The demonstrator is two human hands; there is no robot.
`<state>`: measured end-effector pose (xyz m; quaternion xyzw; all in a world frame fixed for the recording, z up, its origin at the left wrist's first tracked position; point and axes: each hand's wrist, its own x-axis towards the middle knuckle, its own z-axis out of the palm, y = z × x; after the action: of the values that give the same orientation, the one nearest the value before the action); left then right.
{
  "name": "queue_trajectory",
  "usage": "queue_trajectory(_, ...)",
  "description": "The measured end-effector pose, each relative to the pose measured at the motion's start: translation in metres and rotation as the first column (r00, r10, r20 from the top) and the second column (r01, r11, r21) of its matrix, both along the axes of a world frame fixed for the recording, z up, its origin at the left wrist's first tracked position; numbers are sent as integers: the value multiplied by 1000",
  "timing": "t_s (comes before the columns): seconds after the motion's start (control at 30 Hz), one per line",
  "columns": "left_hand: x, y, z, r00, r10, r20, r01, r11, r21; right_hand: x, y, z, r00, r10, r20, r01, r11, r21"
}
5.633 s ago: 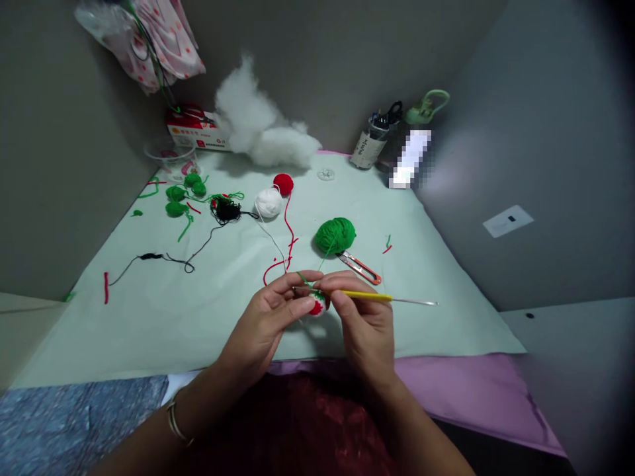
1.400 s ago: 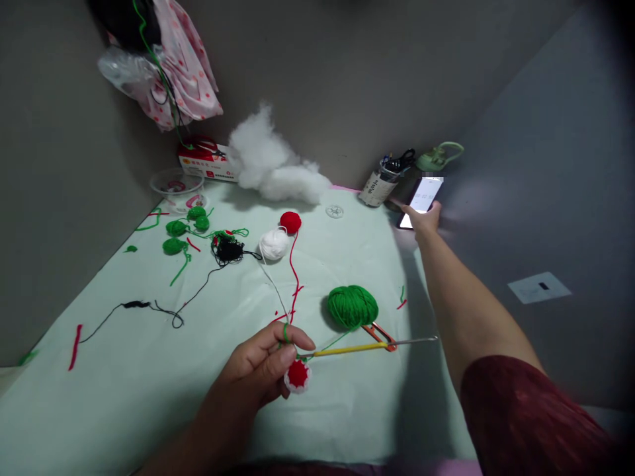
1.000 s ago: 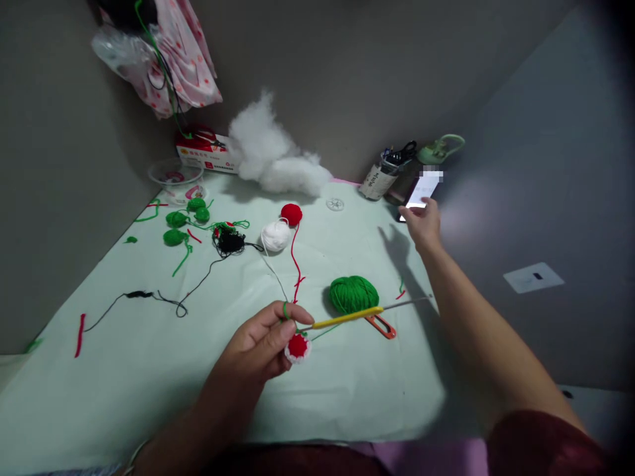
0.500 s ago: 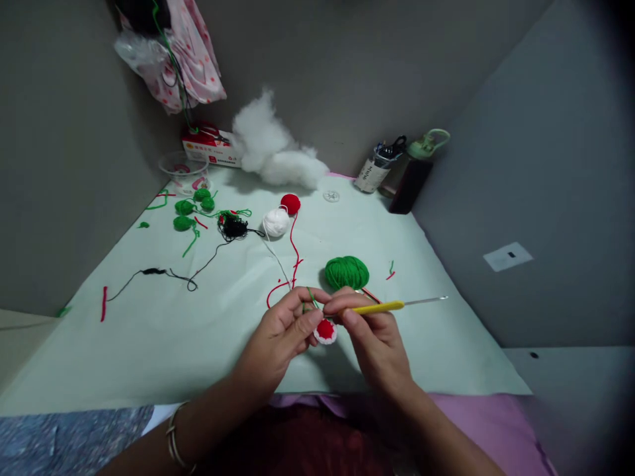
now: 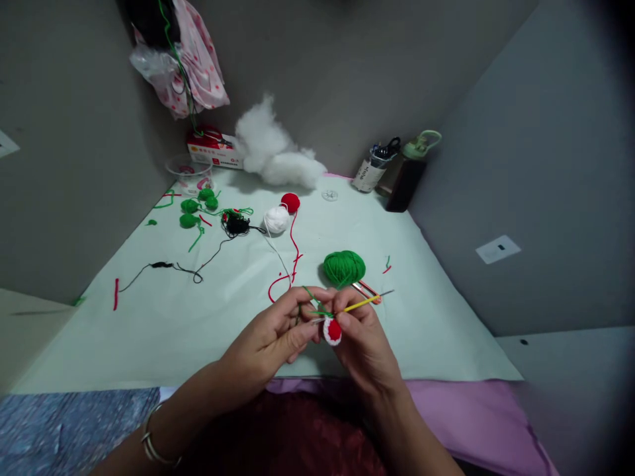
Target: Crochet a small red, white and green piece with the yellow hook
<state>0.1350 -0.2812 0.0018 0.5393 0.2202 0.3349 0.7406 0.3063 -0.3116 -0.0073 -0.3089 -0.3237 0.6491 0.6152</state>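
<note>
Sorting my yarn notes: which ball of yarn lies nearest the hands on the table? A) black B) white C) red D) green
D: the green yarn ball sits just beyond the right hand and left hand, while the white ball and red ball lie farther back.

- Right hand point(image 5: 364, 340), earlier stretched to the lit phone at the table's far right corner, now pinches the yellow-handled crochet hook point(image 5: 361, 303) again.
- Small red-and-white crocheted piece point(image 5: 332, 330) hangs between both hands.
</note>
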Motion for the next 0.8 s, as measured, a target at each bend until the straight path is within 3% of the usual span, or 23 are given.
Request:
queue_trajectory(0.1, 0, 4, -2, 999, 37, 24, -37, 999, -3, 2, 4, -2, 1000, 20, 15, -20, 999, 45)
queue_trajectory(0.27, 1, 10, 5, 998, 44, -51, -46, 998, -35, 11, 3, -2, 962, -24, 270, -15, 990, 140)
queue_trajectory(0.47, 0, 12, 12, 965, 193, -177, -156, 966, 205, 16, -2, 5, 903, -40, 428, -52, 978, 201)
queue_trajectory(0.53, 0, 12, 9, 931, 309, -193, -220, 899, 377, 14, -4, 7, 876, -97, 472, -11, 975, 222)
queue_trajectory(0.57, -1, 12, 7, 911, 371, -177, -246, 837, 489, 13, -4, 7, 860, -134, 493, 16, 971, 237)
queue_trajectory(0.67, -2, 11, 2, 869, 491, -55, -277, 577, 768, 8, -6, 9, 807, -256, 532, 98, 947, 307)
queue_trajectory(0.73, -2, 9, 1, 856, 516, 20, -295, 458, 839, 4, -8, 10, 771, -336, 540, 148, 921, 361)
queue_trajectory(0.8, -1, 6, 0, 833, 548, 74, -340, 403, 849, 1, -10, 10, 739, -401, 541, 191, 895, 403)
